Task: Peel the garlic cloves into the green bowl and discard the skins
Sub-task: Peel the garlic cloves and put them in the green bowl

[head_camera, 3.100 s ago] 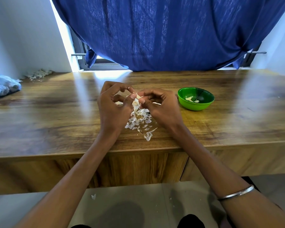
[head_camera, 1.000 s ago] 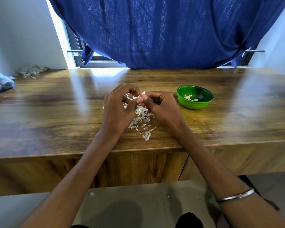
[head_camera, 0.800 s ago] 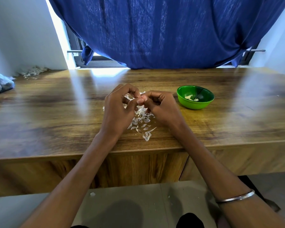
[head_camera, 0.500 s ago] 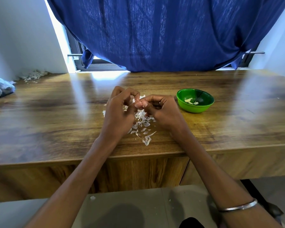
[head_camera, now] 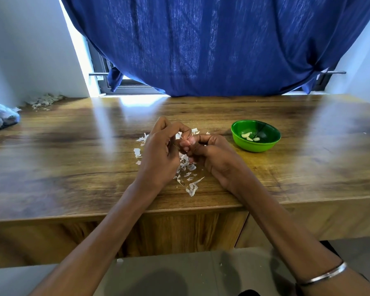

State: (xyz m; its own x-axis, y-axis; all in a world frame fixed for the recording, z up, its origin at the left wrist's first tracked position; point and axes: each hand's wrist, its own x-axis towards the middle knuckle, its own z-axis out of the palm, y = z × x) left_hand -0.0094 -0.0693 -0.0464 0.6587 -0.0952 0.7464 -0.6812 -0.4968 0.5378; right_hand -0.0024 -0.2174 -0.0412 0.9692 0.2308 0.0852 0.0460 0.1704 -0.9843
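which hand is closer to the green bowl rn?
Right. The right hand sits just left of the green bowl, apart from it; the left hand is farther left, beyond the right.

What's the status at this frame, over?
Left hand and right hand pinched together over the skins, clove hidden between fingers. Bowl holds a few peeled cloves. Path to bowl clear.

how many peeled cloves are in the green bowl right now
3 show, lying close together on the floor of the green bowl: peeled cloves at left-centre. More could hide behind the near rim.
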